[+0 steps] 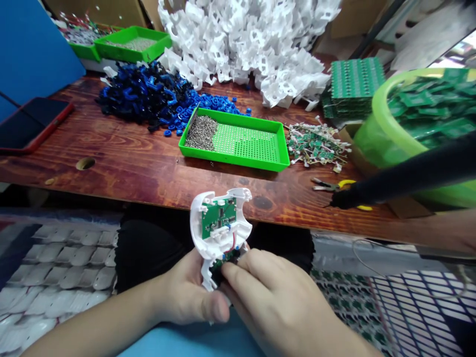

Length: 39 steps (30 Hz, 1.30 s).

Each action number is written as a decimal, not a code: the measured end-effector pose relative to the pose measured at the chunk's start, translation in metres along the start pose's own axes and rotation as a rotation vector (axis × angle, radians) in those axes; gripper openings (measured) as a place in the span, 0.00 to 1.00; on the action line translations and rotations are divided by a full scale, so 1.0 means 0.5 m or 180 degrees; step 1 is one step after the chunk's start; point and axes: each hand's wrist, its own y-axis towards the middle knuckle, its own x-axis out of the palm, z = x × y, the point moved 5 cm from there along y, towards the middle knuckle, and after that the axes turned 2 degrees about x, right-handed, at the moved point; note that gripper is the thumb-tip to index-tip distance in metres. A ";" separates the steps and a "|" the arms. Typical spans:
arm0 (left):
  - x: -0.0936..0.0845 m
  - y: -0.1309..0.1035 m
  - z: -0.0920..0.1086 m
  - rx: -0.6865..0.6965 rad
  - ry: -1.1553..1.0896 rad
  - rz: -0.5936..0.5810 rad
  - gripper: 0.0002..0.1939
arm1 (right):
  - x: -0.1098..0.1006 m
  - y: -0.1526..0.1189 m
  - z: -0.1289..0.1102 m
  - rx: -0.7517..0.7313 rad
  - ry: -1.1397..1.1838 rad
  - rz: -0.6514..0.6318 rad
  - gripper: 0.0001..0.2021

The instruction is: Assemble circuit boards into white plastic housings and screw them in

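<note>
Gripped white housing (196, 223) from seven o'clock with left hand (182, 290), bunched fingers of right hand (275, 287) at five o'clock with unclear hold, best sparing red wire (234, 241).

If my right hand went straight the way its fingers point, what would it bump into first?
Probably the white plastic shell: your right hand points up and left, with its fingertips at the shell's lower part. Your left hand seems next in line, but depth is hard to judge.
</note>
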 end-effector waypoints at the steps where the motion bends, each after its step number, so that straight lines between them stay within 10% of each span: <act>1: 0.001 0.001 -0.001 0.0009 0.0017 -0.0067 0.37 | 0.001 -0.001 0.001 0.0023 0.0024 -0.0018 0.13; 32: -0.001 0.011 0.010 0.0782 0.0617 -0.0343 0.18 | 0.007 -0.010 0.022 -0.0166 0.0010 0.0042 0.14; 39: -0.029 -0.011 -0.028 0.0283 0.0033 -0.0216 0.20 | 0.008 0.005 0.008 -0.0071 0.0128 0.0042 0.12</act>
